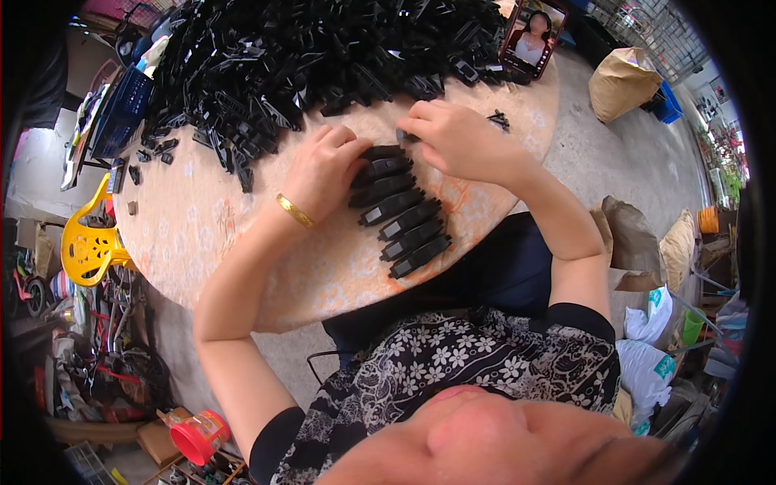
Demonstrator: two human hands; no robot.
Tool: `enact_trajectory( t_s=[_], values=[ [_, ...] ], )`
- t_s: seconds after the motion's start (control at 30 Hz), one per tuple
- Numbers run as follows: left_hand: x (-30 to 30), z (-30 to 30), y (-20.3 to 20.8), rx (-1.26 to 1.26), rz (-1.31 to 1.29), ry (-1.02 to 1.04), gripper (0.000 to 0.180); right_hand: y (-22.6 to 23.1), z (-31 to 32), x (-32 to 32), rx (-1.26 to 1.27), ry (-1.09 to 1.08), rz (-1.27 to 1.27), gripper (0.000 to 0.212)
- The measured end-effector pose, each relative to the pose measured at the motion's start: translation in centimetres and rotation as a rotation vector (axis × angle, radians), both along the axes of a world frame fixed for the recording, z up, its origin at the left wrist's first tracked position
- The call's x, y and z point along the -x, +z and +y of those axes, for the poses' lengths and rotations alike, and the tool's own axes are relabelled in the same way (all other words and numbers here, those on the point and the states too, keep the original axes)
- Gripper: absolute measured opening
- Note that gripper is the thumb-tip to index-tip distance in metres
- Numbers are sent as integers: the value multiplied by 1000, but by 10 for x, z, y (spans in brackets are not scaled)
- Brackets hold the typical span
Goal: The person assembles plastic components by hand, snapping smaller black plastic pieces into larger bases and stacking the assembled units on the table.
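Observation:
A row of black plastic parts [402,212] lies on the round table, each part long and narrow, set side by side in a slanting line toward me. At the far end of this row is my left hand [325,168], its fingers closed on the left end of a black plastic part [385,152]. My right hand [454,141] is just beyond the row's right side, thumb and fingers pinched on a small dark piece [406,136]. Most of that piece is covered by the fingers, so its shape does not show. A gold bracelet [294,210] circles my left wrist.
A large heap of black plastic parts [323,56] covers the table's far side. A phone [533,39] stands at the far right, beyond several tiny black pieces [499,120]. The patterned tablecloth [194,242] has loose bits at left. A yellow chair [90,238] stands beside the table.

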State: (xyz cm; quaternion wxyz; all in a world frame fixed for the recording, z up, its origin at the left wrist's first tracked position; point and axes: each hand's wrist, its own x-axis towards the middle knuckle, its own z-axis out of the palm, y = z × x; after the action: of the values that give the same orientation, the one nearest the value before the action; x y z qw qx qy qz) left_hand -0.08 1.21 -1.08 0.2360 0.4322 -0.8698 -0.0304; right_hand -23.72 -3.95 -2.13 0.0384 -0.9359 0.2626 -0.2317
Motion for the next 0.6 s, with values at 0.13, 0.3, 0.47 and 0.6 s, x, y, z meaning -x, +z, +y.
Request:
enact_trajectory(
  t_s=[0.13,0.3,0.47,0.6],
  values=[
    [-2,-2,5,-106,34,3,22,3,-1,3,-102,6,-62,24],
    [3,2,4,-118,69,112,25,2,-2,5,-41,-71,-36,24],
    [-3,-5,-5,-69,-1,189,26,-1,3,-11,-221,19,-267,25],
    [-17,-15,-8,-220,151,137,28,2,9,-19,-446,193,-255,26]
  ],
)
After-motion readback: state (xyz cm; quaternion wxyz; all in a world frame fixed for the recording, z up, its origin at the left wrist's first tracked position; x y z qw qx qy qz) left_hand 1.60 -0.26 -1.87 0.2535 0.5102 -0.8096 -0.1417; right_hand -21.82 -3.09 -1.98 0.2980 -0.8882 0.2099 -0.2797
